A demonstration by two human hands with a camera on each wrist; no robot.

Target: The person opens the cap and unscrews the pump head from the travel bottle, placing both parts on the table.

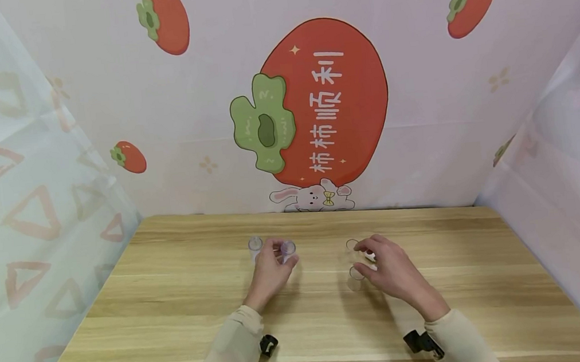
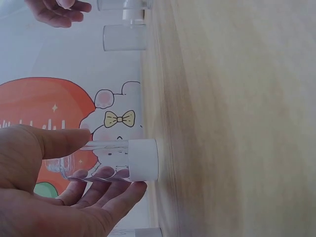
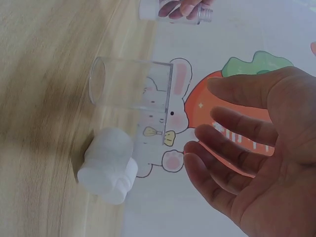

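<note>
My left hand (image 1: 270, 268) holds a clear bottle (image 2: 111, 160) between thumb and fingers. This bottle stands upright with a bare threaded neck on top and a white base (image 2: 144, 160) right at the tabletop. Just left of that hand is a second clear bottle (image 1: 255, 244) of the same kind. My right hand (image 1: 388, 265) hovers over the table with its fingers loosely bent and nothing in them. Below its fingertips stand a clear cylinder (image 3: 129, 85) and another clear cylinder (image 1: 352, 245) farther back. A white pump head (image 3: 109, 165) lies beside them, partly hidden by the right hand in the head view.
The wooden table (image 1: 178, 328) ends at the back against a white cloth (image 1: 422, 152) printed with red fruit and a rabbit. More printed cloth (image 1: 11, 188) hangs along the left side, and another on the right.
</note>
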